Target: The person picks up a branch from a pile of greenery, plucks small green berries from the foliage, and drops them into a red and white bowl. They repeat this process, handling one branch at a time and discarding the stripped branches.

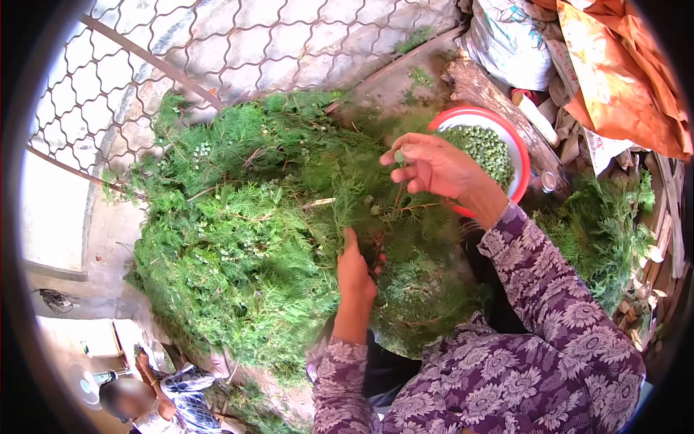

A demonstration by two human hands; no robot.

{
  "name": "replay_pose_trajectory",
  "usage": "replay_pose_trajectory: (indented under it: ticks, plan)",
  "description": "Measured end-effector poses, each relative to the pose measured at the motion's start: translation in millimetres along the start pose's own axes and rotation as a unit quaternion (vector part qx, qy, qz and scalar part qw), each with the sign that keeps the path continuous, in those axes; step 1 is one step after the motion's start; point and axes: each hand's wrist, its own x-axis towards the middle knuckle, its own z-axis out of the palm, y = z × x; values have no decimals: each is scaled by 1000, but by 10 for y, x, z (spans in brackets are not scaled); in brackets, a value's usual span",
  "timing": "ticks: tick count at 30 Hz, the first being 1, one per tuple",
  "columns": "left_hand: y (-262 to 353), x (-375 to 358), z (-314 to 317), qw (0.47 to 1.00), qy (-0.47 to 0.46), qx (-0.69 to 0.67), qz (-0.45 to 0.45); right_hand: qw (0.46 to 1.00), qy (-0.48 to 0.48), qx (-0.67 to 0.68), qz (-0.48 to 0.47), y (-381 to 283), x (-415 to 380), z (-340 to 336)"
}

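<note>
My left hand (355, 276) is closed around a leafy evergreen sprig (349, 202), which stands up above the thumb against the other greenery. Raised to the right of it, my right hand (437, 168) pinches a small green cone (400, 155) between thumb and forefinger, with the other fingers curled. Below and behind my right hand is a white basin with a red rim (525, 155), holding many small green cones (483, 150). A big heap of feathery evergreen branches (238, 246) spreads in front of me and to the left, some bearing cones.
Wire mesh (253, 50) runs along the far side. A log (499, 101), a white sack (510, 47) and orange sheeting (622, 72) lie at the upper right. More cut branches (603, 239) lie on the right. Another person (184, 398) sits at the lower left.
</note>
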Motion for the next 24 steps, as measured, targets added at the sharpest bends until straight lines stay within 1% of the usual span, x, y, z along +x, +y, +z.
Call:
replay_pose_trajectory:
  ticks: [1, 5, 7, 8, 9, 10, 11, 14, 15, 16, 18, 19, 21, 22, 24]
  plan:
    - [0, 12, 2, 1000, -1, 7, 5, 999, -40, 21, 12, 27, 28, -39]
    - [8, 16, 51, 1000, 9, 26, 15, 998, -56, -28, 26, 131, 82, -18]
    - [2, 41, 57, 1000, 13, 26, 12, 984, -33, -172, 35, 167, 83, 14]
    - [-3, 49, 57, 999, 18, 25, 10, 984, -32, -172, 35, 199, 90, 5]
    - [-7, 48, 68, 999, 18, 25, 10, 952, -13, -307, 19, 252, 110, -25]
    - [-13, 42, 81, 999, 20, 21, 23, 900, 7, -435, 3, 319, 136, -60]
    - [-20, 34, 90, 999, 23, 17, 35, 818, 0, -555, -154, 378, 162, -58]
    - [-7, -10, 117, 998, 6, 40, 49, 803, -8, -569, -175, 474, 160, -51]
    - [-22, -3, 109, 998, 6, 41, 49, 792, -2, -581, -189, 483, 165, -49]
    - [-41, 11, 102, 998, 12, 43, 42, 792, -1, -580, -190, 479, 162, -44]
    - [-45, 10, 95, 998, 17, 47, 36, 803, -8, -579, -138, 447, 147, -13]
    - [-36, -4, 94, 998, 8, 49, 41, 803, -7, -579, -139, 428, 132, 8]
    - [-29, -18, 96, 998, 0, 50, 46, 809, 3, -578, -106, 408, 105, 45]
    - [-31, -25, 98, 998, 4, 49, 44, 809, 3, -578, -105, 433, 119, 30]
    - [-40, -28, 91, 998, 9, 46, 43, 829, -9, -539, -152, 480, 159, -4]
